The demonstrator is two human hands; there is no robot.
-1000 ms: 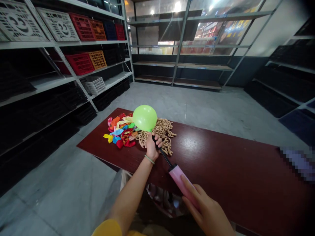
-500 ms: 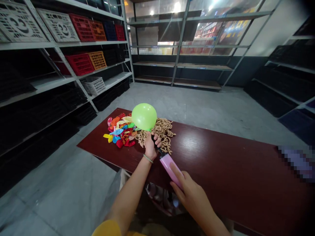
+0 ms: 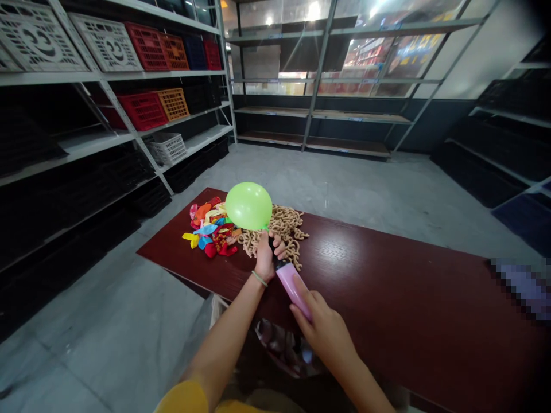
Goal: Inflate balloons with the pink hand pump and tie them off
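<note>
A green balloon (image 3: pixel 248 205), partly inflated, sits on the nozzle end of a hand balloon pump (image 3: pixel 293 289). My left hand (image 3: pixel 267 255) is closed around the pump's black front part, just below the balloon's neck. The pump's pink barrel is gripped by my right hand (image 3: pixel 322 324), nearer to me. Behind the balloon and left of it lies a pile of uninflated balloons (image 3: pixel 210 229) in many colours. Beige twisted pieces (image 3: pixel 290 226), looking like rope or fried dough, are heaped beyond my left hand.
The dark red table (image 3: pixel 370 275) stretches to the right, with a blurred purple item (image 3: pixel 523 287) at its right end. Below its near edge is an open bag (image 3: pixel 284 347) with contents I cannot make out. Shelves with crates (image 3: pixel 142 109) stand at left.
My right hand and the pink barrel have moved forward and left, closer to my left hand, covering the black shaft. The green balloon looks slightly larger and has tilted left.
</note>
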